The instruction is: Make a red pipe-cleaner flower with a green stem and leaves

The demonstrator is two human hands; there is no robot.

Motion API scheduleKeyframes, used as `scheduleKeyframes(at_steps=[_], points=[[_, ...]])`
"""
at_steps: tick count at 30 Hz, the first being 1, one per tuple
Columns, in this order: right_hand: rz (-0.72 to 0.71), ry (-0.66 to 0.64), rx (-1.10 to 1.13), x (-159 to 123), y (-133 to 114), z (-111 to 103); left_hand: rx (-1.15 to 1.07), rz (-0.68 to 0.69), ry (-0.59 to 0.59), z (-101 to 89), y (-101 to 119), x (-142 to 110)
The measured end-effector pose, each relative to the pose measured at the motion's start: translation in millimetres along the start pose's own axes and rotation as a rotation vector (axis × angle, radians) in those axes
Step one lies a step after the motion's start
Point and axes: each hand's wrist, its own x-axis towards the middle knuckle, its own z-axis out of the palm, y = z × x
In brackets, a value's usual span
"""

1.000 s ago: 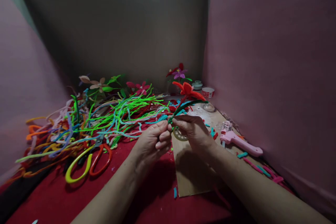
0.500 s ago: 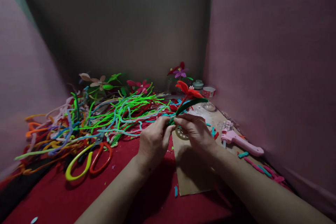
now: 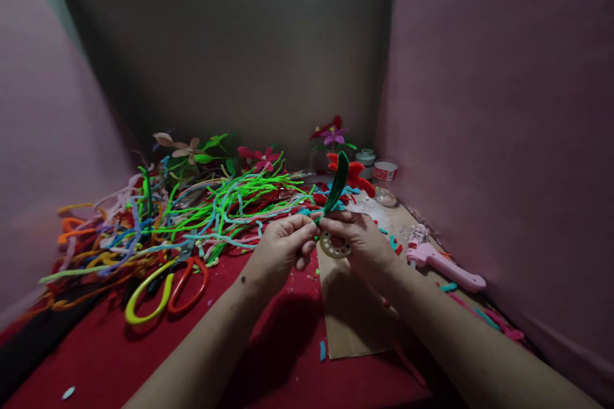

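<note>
My left hand [image 3: 283, 249] is closed, thumb and fingertips pinching the dark green end at the base of a leaf. Close against it, my right hand [image 3: 359, 239] is closed around the stem of a pipe-cleaner flower. Its fuzzy dark green leaf [image 3: 339, 179] points upward from between the fingertips. Behind the leaf, the red petals [image 3: 354, 174] lean to the right. Most of the stem is hidden by my fingers. A pale ring with holes [image 3: 336, 248], like a tape spool, shows just under my right fingers; whether it is held or lies on the board I cannot tell.
Tangled pipe cleaners [image 3: 230, 195] cover the left and back. Scissors [image 3: 167, 291] with yellow and red handles lie at left. A wooden board [image 3: 352, 332] is beneath my hands. A pink glue gun [image 3: 446, 265] lies right. Finished flowers [image 3: 263, 156], a jar [image 3: 365, 160] and a tape roll [image 3: 386, 170] stand behind.
The green leaf has swung from leaning right to nearly upright, and the red petals have tipped lower behind it. My left hand has turned, with its fingers now showing.
</note>
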Motion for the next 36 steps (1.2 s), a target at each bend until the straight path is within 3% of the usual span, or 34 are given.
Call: scheduleKeyframes(at_steps=[4,7,10,14,17,19,23,25,30,36], points=[[0.021,-0.044,0.059,3.4,5.2,-3.3,-0.249,-0.136,-0.167,-8.9,-1.8,3.3],[0.025,-0.053,0.072,2.7,5.0,-2.2,-0.266,-0.178,-0.25,-12.3,0.6,4.4],[0.005,0.012,0.048,1.7,2.9,0.2,0.011,-0.089,-0.185,-9.6,1.9,3.0],[0.014,0.155,-0.017,2.5,4.3,0.6,0.662,0.265,0.07,-3.8,-7.3,-0.3],[0.03,0.165,-0.054,2.7,7.2,0.0,0.941,0.43,0.16,-3.6,-15.2,-0.9],[0.016,0.13,-0.078,2.3,8.4,-0.4,0.893,0.388,0.18,-4.7,-16.4,0.0],[-0.021,0.062,-0.096,1.7,8.5,-0.7,0.522,0.198,0.139,-6.0,-13.8,3.3],[-0.013,0.065,-0.081,2.1,8.3,-0.2,0.429,0.167,0.138,-5.8,-13.8,4.5],[-0.007,0.113,-0.063,3.9,8.5,1.4,0.479,0.214,0.194,-3.5,-17.1,4.0],[0.001,0.071,-0.002,4.0,12.1,0.1,0.439,0.204,0.204,-1.3,-17.3,3.2]])
